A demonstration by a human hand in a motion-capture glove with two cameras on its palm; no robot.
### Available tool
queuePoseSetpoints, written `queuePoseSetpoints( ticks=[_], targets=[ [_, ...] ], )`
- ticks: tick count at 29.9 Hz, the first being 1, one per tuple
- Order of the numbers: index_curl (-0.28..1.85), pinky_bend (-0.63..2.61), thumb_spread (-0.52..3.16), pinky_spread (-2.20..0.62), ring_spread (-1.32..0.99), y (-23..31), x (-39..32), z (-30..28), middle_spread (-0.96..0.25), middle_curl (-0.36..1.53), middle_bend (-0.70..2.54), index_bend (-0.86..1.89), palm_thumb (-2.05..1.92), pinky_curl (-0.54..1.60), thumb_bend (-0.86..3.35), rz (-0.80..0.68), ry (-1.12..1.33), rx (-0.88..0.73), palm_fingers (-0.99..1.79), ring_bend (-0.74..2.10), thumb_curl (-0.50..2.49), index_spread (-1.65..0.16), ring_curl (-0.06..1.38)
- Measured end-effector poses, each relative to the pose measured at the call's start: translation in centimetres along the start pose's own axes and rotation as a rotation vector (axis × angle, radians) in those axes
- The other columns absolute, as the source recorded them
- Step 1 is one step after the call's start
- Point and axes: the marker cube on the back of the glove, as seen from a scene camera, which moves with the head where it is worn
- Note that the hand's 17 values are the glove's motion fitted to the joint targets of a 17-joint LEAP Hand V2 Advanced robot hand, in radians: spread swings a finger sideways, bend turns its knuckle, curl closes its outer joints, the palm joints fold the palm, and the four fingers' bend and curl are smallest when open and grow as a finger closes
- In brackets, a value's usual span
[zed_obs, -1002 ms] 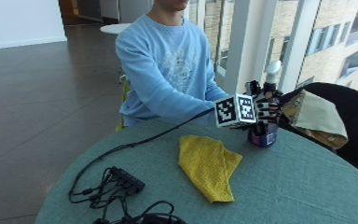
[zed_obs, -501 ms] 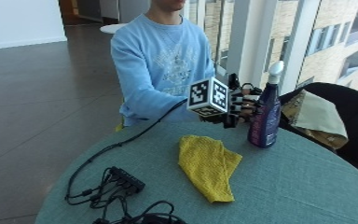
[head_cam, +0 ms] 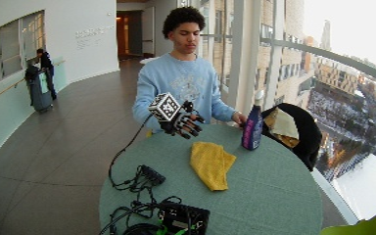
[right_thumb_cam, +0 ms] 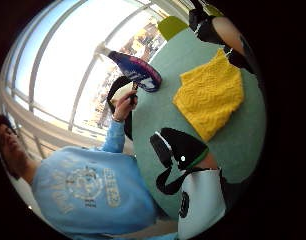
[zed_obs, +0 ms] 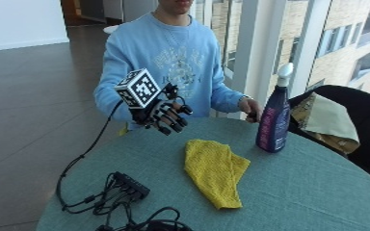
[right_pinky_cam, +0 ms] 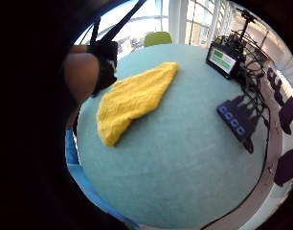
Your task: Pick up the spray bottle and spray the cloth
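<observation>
Fingers on my gloved right hand (zed_obs: 165,115) hang loosely curled and hold nothing; it hovers above the near edge of the table (zed_obs: 313,192), well apart from the spray bottle (zed_obs: 273,120). Between them lies the yellow cloth (zed_obs: 215,171), flat on the tabletop. The bottle stands upright near the far edge, and my bare left hand (zed_obs: 252,108) rests just beside it; I cannot tell whether it touches. A hasty reach could, I judge, knock the tall, narrow bottle over, or the trailing cable (zed_obs: 85,154) could drag across the cloth. Compared with 1 second ago, my hand has pulled away from the bottle, where it was then, and now sits higher and nearer my chest.
</observation>
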Motion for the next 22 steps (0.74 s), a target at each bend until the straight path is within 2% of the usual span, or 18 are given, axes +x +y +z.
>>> queuePoseSetpoints(
  ticks=[9,22],
  targets=[
    [0.22,0.29,0.98,0.14,-0.05,6.5,3.2,-1.9,-0.1,0.44,0.31,0.11,0.63,0.34,-0.02,0.065,0.124,-0.04,0.82,0.42,0.34,-0.35,0.36],
    [0.23,0.26,1.0,0.15,-0.04,7.5,3.4,-1.6,-0.1,0.44,0.3,0.11,0.64,0.35,-0.02,0.062,0.172,-0.07,0.83,0.4,0.33,-0.34,0.36]
  ],
)
